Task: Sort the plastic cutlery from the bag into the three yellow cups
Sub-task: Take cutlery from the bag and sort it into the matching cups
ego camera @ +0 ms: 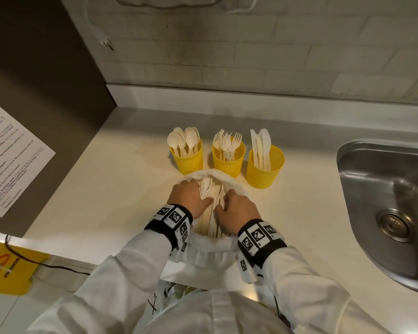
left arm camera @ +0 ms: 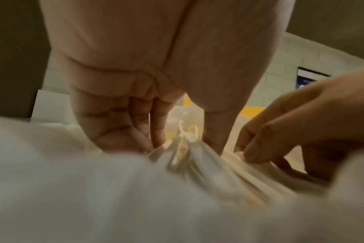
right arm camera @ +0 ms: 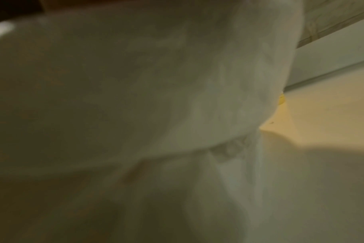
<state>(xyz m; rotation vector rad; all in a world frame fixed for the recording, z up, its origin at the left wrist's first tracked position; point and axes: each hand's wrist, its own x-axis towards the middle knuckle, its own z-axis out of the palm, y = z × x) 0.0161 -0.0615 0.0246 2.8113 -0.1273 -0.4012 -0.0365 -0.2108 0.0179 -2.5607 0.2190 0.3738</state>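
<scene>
The loose cutlery [ego camera: 211,206] lies in a pale bundle inside the open white bag [ego camera: 210,244], which sits on the counter [ego camera: 106,189] at its front edge, just in front of three yellow cups. The left cup [ego camera: 186,156] holds spoons, the middle cup [ego camera: 228,159] forks, and the right cup [ego camera: 264,166] knives, all standing handle-down.

Both hands are down in the bag's mouth, palms down, backs toward the head camera. The left hand [ego camera: 187,197] presses its fingers onto the left side of the bundle with the thumb angled inward onto the pieces; from the left wrist view its fingers [left arm camera: 156,125] point straight down onto the handles, more spread than closed. The right hand [ego camera: 237,208] has its fingers curled and pinching at the handles on the right side of the bundle. The right wrist view is filled with blurred white bag plastic.

Each wrist wears a black band with square black-and-white coded tags, over white sleeves. A printed paper sheet [ego camera: 12,157] hangs on the dark panel at left; its text is too small to read. A yellow sign [ego camera: 7,268] sits lower left, its writing unreadable. A steel sink [ego camera: 386,208] lies to the right.
</scene>
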